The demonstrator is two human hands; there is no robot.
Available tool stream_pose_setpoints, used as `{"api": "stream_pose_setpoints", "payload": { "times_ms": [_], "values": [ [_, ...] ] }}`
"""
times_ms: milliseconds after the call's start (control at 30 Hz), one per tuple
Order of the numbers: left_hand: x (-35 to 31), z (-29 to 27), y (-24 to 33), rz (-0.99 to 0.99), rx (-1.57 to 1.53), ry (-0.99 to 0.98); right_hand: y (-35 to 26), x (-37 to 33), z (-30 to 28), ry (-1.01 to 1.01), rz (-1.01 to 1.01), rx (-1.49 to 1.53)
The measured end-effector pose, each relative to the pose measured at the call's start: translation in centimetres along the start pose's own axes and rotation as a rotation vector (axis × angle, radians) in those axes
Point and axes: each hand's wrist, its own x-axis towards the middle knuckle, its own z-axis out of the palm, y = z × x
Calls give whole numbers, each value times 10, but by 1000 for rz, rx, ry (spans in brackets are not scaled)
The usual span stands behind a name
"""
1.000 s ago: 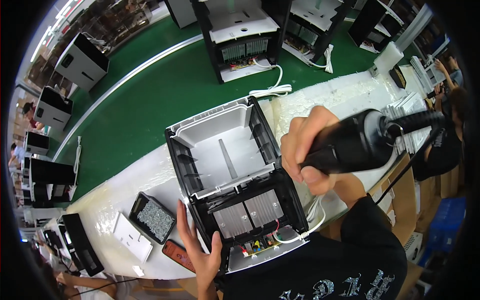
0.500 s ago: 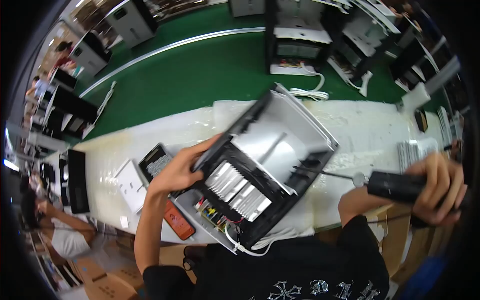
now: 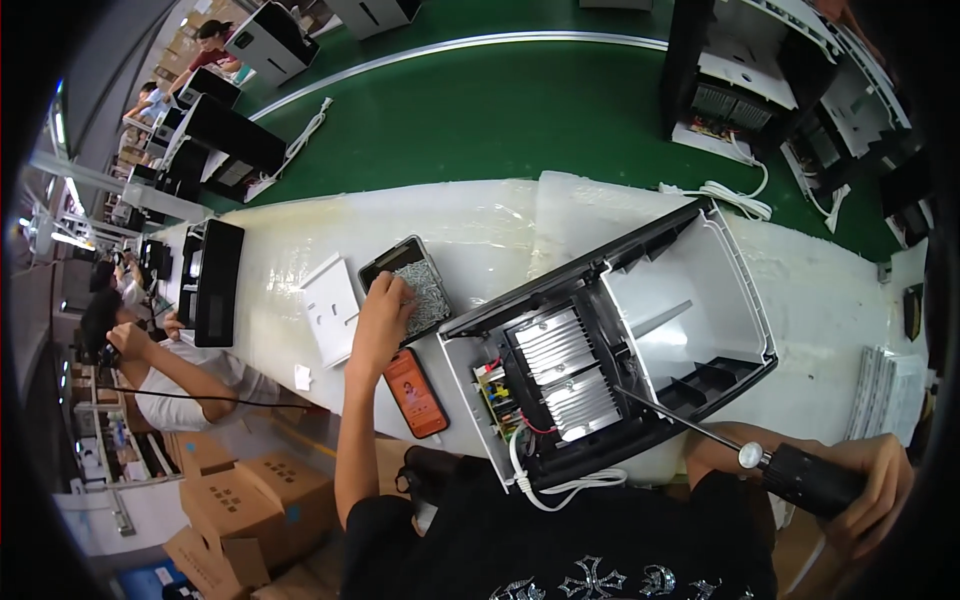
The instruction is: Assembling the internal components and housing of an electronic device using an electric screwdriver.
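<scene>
My left hand (image 3: 385, 318) reaches into a dark tray (image 3: 437, 327) of small silver screws (image 3: 424, 292). Its fingers are bent and pinched together at the screws; what lies between them is hidden. My right hand (image 3: 878, 492) is wrapped round a black electric screwdriver (image 3: 810, 478), whose long thin bit points left over the appliance housing. That black-and-white housing (image 3: 690, 265) lies open-side up on the table, with two ribbed silver heat sinks (image 3: 568, 372), a small circuit board (image 3: 497, 398) and a white power cord (image 3: 565, 490). Whether the bit touches it I cannot tell.
Left of the tray lies a white plate (image 3: 333, 312); an orange-screened phone (image 3: 415, 393) is below the tray. A black panel (image 3: 218, 283) stands farther left. Other housings (image 3: 735, 85) line the green conveyor (image 3: 430, 120). A co-worker (image 3: 175, 365) sits at left, near cardboard boxes (image 3: 265, 505).
My left hand has let go of the housing and moved into the screw tray. The housing has turned and now lies flatter. My right hand has brought the screwdriver lower; the view has shifted left.
</scene>
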Motion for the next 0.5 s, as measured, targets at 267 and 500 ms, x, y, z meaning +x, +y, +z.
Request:
{"api": "stream_pose_setpoints", "payload": {
  "times_ms": [267, 500],
  "values": [
    [-6, -11, 7, -76, -259, 186, 9, -23, -10, 75, 19, 192],
    [-31, -25, 101, 1, -978, 141, -51, -58, 17, 235, -219, -436]
  ]
}}
